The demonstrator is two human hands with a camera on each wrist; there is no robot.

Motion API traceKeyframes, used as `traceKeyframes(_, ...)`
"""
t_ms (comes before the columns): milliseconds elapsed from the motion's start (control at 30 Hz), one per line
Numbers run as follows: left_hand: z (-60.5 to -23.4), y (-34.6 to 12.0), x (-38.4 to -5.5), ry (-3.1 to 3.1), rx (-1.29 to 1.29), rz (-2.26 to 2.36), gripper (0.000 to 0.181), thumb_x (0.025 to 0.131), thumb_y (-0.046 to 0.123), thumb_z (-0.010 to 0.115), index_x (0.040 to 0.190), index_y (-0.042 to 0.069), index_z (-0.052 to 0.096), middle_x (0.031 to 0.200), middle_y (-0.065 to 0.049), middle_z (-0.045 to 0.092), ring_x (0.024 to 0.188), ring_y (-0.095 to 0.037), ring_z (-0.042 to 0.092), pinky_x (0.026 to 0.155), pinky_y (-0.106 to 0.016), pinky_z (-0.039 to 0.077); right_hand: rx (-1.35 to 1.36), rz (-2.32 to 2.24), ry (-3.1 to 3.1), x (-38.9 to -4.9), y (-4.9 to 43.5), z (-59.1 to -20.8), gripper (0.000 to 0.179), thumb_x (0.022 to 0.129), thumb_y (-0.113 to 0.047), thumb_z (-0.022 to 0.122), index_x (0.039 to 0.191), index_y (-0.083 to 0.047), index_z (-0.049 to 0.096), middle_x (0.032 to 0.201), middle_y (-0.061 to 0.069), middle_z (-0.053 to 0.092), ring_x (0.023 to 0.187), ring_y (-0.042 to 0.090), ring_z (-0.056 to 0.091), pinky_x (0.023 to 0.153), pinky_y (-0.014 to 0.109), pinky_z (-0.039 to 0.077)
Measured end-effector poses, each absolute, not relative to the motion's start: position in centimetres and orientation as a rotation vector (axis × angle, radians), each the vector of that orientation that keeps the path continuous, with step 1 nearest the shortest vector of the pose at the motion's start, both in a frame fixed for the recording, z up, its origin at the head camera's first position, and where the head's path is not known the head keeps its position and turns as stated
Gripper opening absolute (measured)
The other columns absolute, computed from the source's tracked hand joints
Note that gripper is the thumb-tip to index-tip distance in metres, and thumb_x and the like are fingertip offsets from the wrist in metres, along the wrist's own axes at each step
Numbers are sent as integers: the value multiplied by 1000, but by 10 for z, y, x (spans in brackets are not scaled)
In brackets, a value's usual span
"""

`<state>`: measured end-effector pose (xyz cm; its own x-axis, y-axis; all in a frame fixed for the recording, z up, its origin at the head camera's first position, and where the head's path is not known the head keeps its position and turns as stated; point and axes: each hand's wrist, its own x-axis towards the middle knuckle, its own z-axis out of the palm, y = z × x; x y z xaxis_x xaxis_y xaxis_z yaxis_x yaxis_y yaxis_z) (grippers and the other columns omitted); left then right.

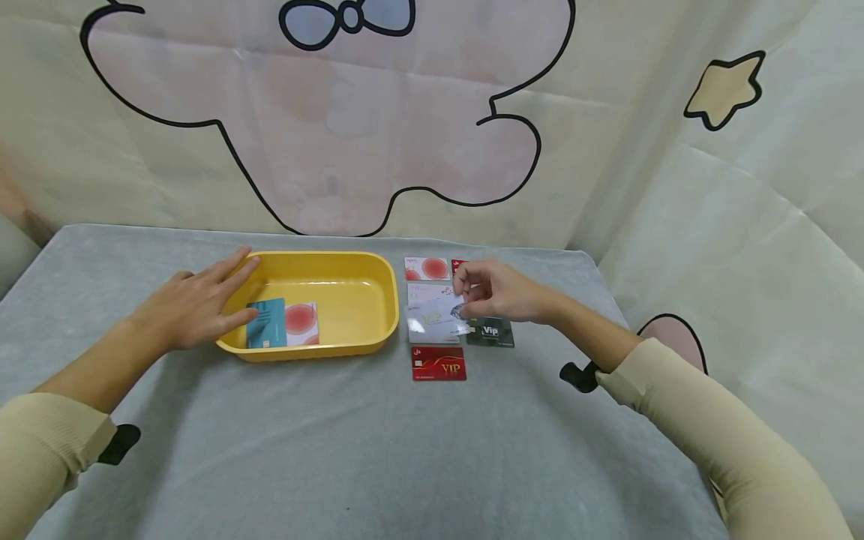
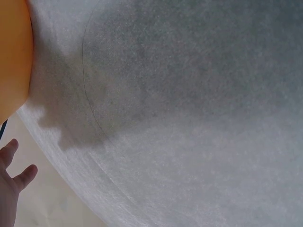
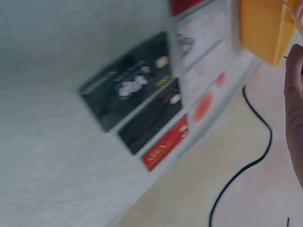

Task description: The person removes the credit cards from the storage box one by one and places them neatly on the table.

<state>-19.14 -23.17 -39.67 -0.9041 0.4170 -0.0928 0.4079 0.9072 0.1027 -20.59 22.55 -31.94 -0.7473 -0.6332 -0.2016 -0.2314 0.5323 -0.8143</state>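
On the left, my left hand (image 1: 196, 304) rests spread over the near-left rim of a yellow tray (image 1: 367, 346), fingers extended. Inside the tray lie a blue card (image 1: 266, 326) and a white card with a red circle (image 1: 301, 322). My right hand (image 1: 496, 291) pinches a pale, shiny card (image 1: 428, 316) between thumb and fingers, above the laid-out cards. In the right wrist view, only part of this hand (image 3: 294, 104) shows, with a thin pale edge at its fingers. A black Vip card (image 1: 491, 334) lies just below the right hand.
A red VIP card (image 1: 439, 364) lies nearest on the grey cloth (image 1: 378, 450). Farther back are a white card with a red circle (image 1: 427, 268) and a pale card (image 1: 421, 291). A second black card (image 3: 154, 116) and a red card (image 3: 165, 142) show in the right wrist view.
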Motion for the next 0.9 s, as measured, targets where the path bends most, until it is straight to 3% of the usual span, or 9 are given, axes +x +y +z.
traceKeyframes(200, -396, -231, -192, 2954, 639, 127, 87, 97, 57, 48, 159, 6, 16, 164, -21, 12, 140, -47, 33, 99, -74, 33, -585, -1173, 2235, -198, 246, -333, 24, 86, -3, 74, 100, 0, 54, 108, 15, 67, 90, 33, 68, 85, 41, 58)
traceKeyframes(567, -397, -232, -192, 2953, 649, 123, 87, 97, 58, 47, 159, 6, 16, 164, -20, 12, 140, -47, 33, 99, -74, 33, -525, -1092, 2248, -189, 274, -354, 22, 89, -7, 72, 101, 1, 55, 99, 14, 65, 87, 29, 64, 74, 29, 56)
traceKeyframes(900, -395, -232, -191, 2963, 652, 133, 85, 97, 54, 50, 158, 5, 18, 164, -21, 13, 140, -45, 33, 99, -73, 34, -420, -1074, 2271, -183, 297, -365, 23, 88, -7, 73, 101, 0, 55, 92, 13, 62, 81, 26, 60, 71, 26, 52)
